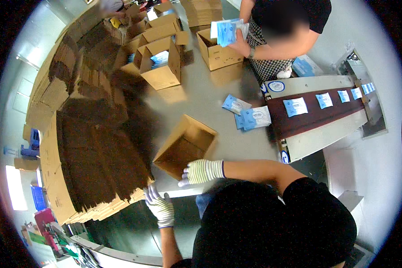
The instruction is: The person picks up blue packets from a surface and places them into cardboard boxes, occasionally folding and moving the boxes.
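Observation:
Both my hands wear white gloves with greenish stripes. My right hand point(203, 172) grips the near edge of an open cardboard box point(203, 129), whose inside looks bare and brown. To its left, my left hand point(159, 207) has its fingers stretched out and the thumb apart. Its fingertips reach the near corner of a big stack of flattened cartons point(98, 152); whether they press on the cardboard is too small to tell.
Blue-and-white packets point(254, 117) lie on the table beside a conveyor belt point(306, 120) carrying more. Across the table, a co-worker point(281, 31) holds packets point(228, 32) over a box point(221, 56). Several packet-filled boxes point(163, 71) stand at the far left.

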